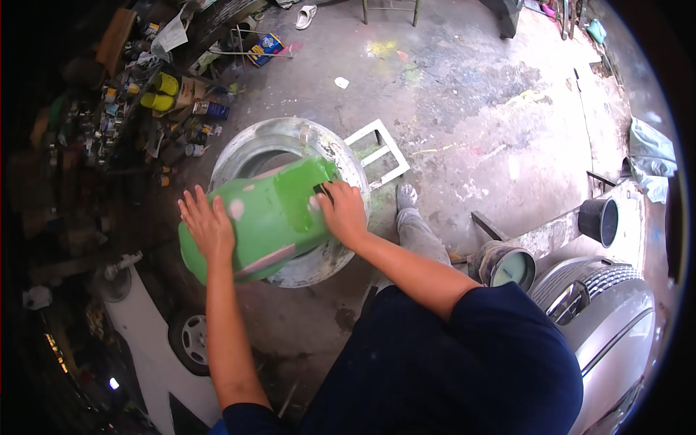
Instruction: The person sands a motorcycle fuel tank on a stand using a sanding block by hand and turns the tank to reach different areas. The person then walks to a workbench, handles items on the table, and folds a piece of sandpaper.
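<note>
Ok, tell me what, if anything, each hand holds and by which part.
The right hand holds a small dark block by its right side. The left hand grips nothing, lying flat on the green panel.

We see a green panel (270, 206) across a paint-smeared white tyre (330, 141), overhanging its left edge. Our stained floor (464, 109) bears a white shoe (306, 17) toward its far edge and a pale scrap (341, 83).
</note>
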